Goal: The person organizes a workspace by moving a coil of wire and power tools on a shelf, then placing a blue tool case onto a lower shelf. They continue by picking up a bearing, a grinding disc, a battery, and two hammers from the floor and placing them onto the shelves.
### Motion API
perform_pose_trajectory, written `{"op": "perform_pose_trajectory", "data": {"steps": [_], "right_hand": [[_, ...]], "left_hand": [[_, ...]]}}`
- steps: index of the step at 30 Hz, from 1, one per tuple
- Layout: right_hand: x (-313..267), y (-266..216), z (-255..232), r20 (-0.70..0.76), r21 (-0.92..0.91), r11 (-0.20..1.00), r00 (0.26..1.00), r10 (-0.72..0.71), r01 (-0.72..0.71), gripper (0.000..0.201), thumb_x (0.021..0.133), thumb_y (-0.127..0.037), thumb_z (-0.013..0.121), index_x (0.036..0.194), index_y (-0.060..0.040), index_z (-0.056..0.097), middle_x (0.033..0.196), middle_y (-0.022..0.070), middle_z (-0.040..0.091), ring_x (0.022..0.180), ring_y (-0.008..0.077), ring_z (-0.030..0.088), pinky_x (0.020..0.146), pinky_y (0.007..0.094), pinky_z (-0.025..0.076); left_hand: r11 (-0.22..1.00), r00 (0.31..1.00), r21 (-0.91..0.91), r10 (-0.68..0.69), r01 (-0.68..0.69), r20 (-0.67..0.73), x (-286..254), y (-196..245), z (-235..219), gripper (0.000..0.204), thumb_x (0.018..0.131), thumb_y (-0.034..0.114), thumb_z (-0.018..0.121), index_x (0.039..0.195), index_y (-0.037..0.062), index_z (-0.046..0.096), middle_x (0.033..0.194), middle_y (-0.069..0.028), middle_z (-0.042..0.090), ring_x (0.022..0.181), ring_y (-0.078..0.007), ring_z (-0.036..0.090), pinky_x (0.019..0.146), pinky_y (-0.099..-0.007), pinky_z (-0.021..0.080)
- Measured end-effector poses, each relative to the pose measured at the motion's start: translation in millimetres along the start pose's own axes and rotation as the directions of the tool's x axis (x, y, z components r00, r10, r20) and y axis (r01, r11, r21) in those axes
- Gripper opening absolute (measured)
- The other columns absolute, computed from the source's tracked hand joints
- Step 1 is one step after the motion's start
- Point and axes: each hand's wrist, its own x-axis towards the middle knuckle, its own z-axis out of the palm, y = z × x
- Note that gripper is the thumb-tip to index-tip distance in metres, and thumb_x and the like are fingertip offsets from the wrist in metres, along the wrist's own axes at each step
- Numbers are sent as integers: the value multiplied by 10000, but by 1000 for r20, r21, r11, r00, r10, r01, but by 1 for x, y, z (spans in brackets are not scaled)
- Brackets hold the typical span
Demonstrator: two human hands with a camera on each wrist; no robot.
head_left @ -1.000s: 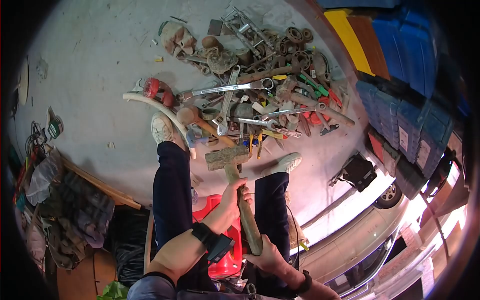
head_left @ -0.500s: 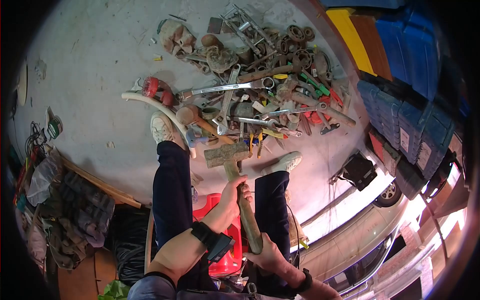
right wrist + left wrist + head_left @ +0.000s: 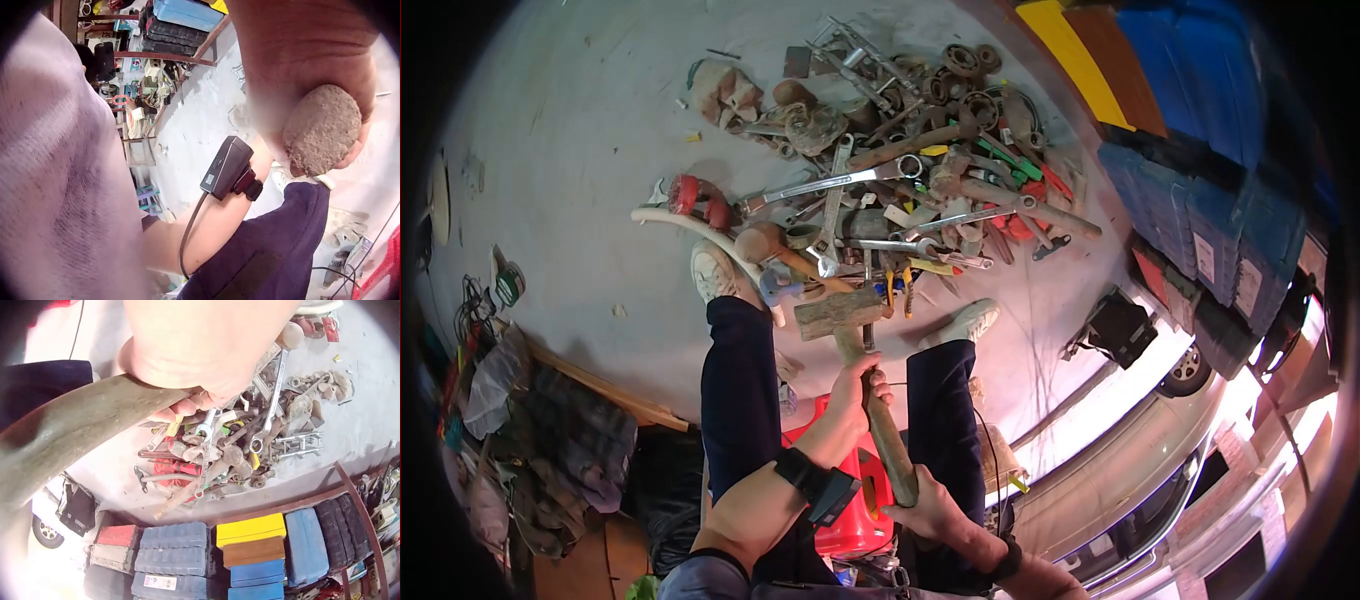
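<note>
A worn sledgehammer with a blocky, dirt-coloured head and a wooden handle is held between the person's legs, head pointing away. The left hand grips the handle just below the head, thumb along the wood. Lower down, the right hand holds the handle's butt end. In the left wrist view the handle runs out from under the left hand. The right wrist view shows the rough round butt inside the curled right hand. Beyond the hammer head lies a heap of tools on the floor.
Large wrenches, a mallet and a pale curved hose lie near the shoes. Blue cases are stacked at the right. A red plastic stool shows between the legs; bags and clothes pile at the left.
The head view has shifted slightly, so the tool heap sits further left and higher. The hammer appears a little further left, with both hands keeping the same grip on it.
</note>
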Motion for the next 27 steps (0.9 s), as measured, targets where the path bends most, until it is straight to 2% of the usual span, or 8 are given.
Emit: {"op": "perform_pose_trajectory", "data": {"steps": [5, 11, 14, 19, 21, 23, 25, 27], "right_hand": [[0, -7, -8, 87, 80, 984, 985, 150, -157, 581, 623, -281, 708, 992, 33, 387, 855, 202, 564, 860, 287, 583, 723, 340, 455], [-23, 21, -4, -85, 87, 990, 991, -107, 114, 513, 648, -168, 621, 1032, 36, 348, 643, 185, 541, 578, 283, 602, 536, 357, 472], [-67, 34, -16, 141, 242, 963, 986, 86, -119, 497, 621, -248, 678, 920, 23, 388, 729, 199, 550, 713, 272, 603, 584, 346, 462], [-158, 52, -30, 0, -127, 980, 988, -157, 156, 444, 618, -233, 692, 881, 23, 442, 717, 142, 562, 657, 221, 601, 563, 315, 468], [-202, 36, -43, 33, -208, 977, 998, -47, 53, 614, 579, -363, 669, 984, 49, 459, 874, 237, 551, 866, 318, 556, 739, 374, 430], [-222, 73, -32, -81, -59, 930, 927, -366, 362, 570, 666, -284, 709, 1145, -130, 443, 963, 168, 529, 790, 318, 548, 591, 427, 444], [-297, -13, -53, -181, -226, 966, 969, -168, 125, 609, 587, -378, 660, 981, 43, 465, 840, 205, 561, 809, 293, 562, 718, 363, 437], [-327, -21, -42, -360, -200, 945, 878, -315, 258, 541, 603, -294, 697, 954, 45, 462, 707, 144, 558, 673, 226, 574, 600, 317, 462]], "left_hand": [[1000, 1000, 31, -1, 2, -15, 3, -3, -1, 184, 743, 195, 594, 710, 141, 421, 530, 28, 370, 440, -95, 346, 473, -253, 327], [994, 998, 96, -53, 49, 37, -1, -28, -12, 218, 763, 213, 595, 699, 120, 409, 526, 22, 366, 441, -105, 358, 486, -265, 356], [982, 999, 185, -35, 35, -4, -22, -65, -30, 241, 781, 243, 573, 645, 101, 434, 526, -21, 431, 476, -157, 445, 506, -314, 417], [961, 999, 272, -48, 46, 2, -91, -119, -31, 263, 798, 266, 557, 643, 72, 468, 553, -65, 489, 576, -245, 542, 574, -400, 472], [969, 984, 228, -127, 96, 127, -138, -131, -9, 205, 802, 239, 560, 725, 66, 479, 644, -77, 521, 664, -257, 564, 668, -410, 476], [954, 958, 297, -121, 40, 260, -196, -137, 27, 177, 805, 218, 556, 767, 64, 478, 692, -80, 528, 712, -258, 565, 715, -416, 465], [923, 906, 385, -168, 5, 389, -245, -143, 56, 162, 795, 188, 565, 806, 49, 483, 843, -104, 551, 887, -271, 548, 806, -414, 441], [867, 819, 493, -227, -76, 526, -283, -141, 88, 179, 792, 195, 568, 834, 42, 485, 918, -117, 554, 917, -273, 547, 841, -389, 426]]}}
